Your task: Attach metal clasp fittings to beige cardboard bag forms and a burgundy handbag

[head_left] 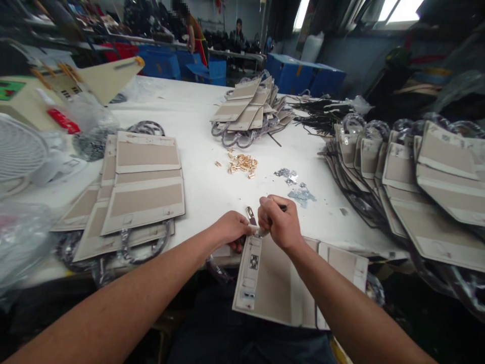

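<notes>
A beige bag panel (pixel 276 283) lies across the table's front edge over my lap, with a plastic-wrapped handle (pixel 375 289) at its right. My left hand (pixel 234 230) pinches the panel's upper left corner. My right hand (pixel 278 220) is a fist around a small tool with a dark handle end (pixel 283 208); its metal tip meets the panel close to my left fingers. The tool's exact kind is hidden. A metal clasp piece (pixel 250 213) stands out just beyond that corner. On the panel's left strip sits a small metal plate (pixel 254 261).
Gold-coloured fittings (pixel 242 164) and thin silver plates (pixel 299 193) lie in piles on the white table (pixel 197 136). Stacked bag panels stand left (pixel 146 197), behind (pixel 242 106) and right (pixel 439 197). A white fan (pixel 22 151) is at the left. A person (pixel 197 38) bends over blue bins behind.
</notes>
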Available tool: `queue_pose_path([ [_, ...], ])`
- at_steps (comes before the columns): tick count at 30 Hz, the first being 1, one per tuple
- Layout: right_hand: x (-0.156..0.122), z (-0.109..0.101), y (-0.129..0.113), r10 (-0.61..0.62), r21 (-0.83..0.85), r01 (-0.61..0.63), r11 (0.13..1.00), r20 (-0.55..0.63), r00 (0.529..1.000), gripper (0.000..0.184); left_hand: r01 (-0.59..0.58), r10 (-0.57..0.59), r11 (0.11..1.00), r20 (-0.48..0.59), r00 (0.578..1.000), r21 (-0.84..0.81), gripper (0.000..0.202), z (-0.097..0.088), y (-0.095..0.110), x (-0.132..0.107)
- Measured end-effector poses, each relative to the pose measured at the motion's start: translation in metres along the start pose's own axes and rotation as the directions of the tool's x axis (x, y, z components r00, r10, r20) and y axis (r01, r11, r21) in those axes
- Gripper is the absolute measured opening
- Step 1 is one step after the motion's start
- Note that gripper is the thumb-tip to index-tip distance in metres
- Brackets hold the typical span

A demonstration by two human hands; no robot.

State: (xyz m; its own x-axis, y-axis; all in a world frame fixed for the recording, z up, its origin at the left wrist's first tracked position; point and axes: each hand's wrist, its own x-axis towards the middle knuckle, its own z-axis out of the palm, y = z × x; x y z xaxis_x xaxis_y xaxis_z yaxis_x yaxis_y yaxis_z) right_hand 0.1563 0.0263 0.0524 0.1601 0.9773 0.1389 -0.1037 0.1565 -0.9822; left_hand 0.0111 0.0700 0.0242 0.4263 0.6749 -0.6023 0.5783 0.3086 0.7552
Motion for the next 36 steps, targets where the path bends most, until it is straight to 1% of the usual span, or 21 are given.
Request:
queue_pose_path([
  [3, 0.002, 0.004, -0.016, -0.042, 0.026, 0.041, 0.999, 0.041, 0.998, 0.050, -0.006, 0.006, 1.000, 0.016, 1.000, -0.004, 0.016, -0.001, -0.002, 0.000],
  [6, 0.001, 0.012, -0.024, -0.025, -0.032, 0.030, 0.999, 0.148, 0.989, 0.048, -0.025, 0.025, 1.000, 0.032, 0.999, -0.002, 0.011, -0.001, -0.007, 0.007],
  [10, -0.001, 0.020, -0.017, 0.005, -0.181, 0.036, 0.983, 0.219, 0.976, 0.047, -0.041, 0.040, 0.999, 0.064, 0.997, 0.019, 0.020, -0.001, -0.015, 0.019],
  [12, -0.002, 0.018, -0.010, -0.002, -0.202, 0.053, 0.978, 0.246, 0.969, 0.044, -0.052, 0.050, 0.998, 0.068, 0.996, 0.025, 0.025, -0.001, -0.017, 0.020],
  [14, -0.004, 0.013, -0.006, 0.002, -0.206, 0.057, 0.977, 0.274, 0.962, 0.042, -0.063, 0.061, 0.998, 0.064, 0.996, 0.019, 0.026, -0.002, -0.016, 0.016],
  [16, -0.005, 0.005, -0.005, 0.011, -0.211, 0.047, 0.976, 0.264, 0.964, 0.043, -0.065, 0.065, 0.998, 0.050, 0.997, 0.004, 0.027, -0.002, -0.013, 0.010],
  [19, -0.008, -0.006, -0.011, 0.006, -0.206, 0.031, 0.978, 0.180, 0.984, 0.048, -0.047, 0.047, 0.999, 0.019, 0.999, -0.019, 0.025, -0.003, -0.009, 0.001],
  [21, -0.010, -0.009, -0.019, -0.058, -0.108, 0.070, 0.992, 0.114, 0.992, 0.049, -0.033, 0.033, 0.999, 0.009, 0.999, -0.039, 0.024, -0.003, -0.008, 0.000],
  [23, -0.012, -0.007, -0.024, -0.147, 0.043, 0.145, 0.989, 0.061, 0.987, 0.049, -0.023, 0.024, 0.998, 0.014, 1.000, -0.056, 0.024, -0.003, -0.008, 0.001],
  [25, -0.014, -0.003, -0.021, -0.201, 0.126, 0.194, 0.973, 0.047, 0.979, 0.049, -0.024, 0.025, 0.998, 0.015, 1.000, -0.060, 0.024, -0.003, -0.008, 0.002],
  [26, -0.014, 0.000, -0.018, -0.193, 0.117, 0.184, 0.976, 0.063, 0.979, 0.049, -0.026, 0.027, 0.998, 0.008, 1.000, -0.055, 0.024, -0.003, -0.007, 0.001],
  [30, -0.013, 0.003, -0.004, -0.070, -0.037, 0.075, 0.996, 0.118, 0.990, 0.047, -0.037, 0.036, 0.999, -0.013, 0.999, -0.029, 0.030, -0.002, -0.006, -0.002],
  [31, -0.013, 0.002, -0.004, -0.070, -0.036, 0.074, 0.997, 0.111, 0.991, 0.047, -0.036, 0.036, 0.999, -0.010, 0.999, -0.031, 0.030, -0.001, -0.006, -0.002],
  [34, -0.012, -0.003, -0.007, -0.134, 0.063, 0.130, 0.990, 0.079, 0.988, 0.048, -0.026, 0.026, 0.999, -0.009, 1.000, -0.046, 0.029, -0.002, -0.010, 0.002],
  [36, -0.012, -0.003, -0.006, -0.139, 0.062, 0.135, 0.989, 0.070, 0.988, 0.048, -0.018, 0.017, 0.999, -0.025, 1.000, -0.049, 0.033, -0.003, -0.010, 0.005],
])
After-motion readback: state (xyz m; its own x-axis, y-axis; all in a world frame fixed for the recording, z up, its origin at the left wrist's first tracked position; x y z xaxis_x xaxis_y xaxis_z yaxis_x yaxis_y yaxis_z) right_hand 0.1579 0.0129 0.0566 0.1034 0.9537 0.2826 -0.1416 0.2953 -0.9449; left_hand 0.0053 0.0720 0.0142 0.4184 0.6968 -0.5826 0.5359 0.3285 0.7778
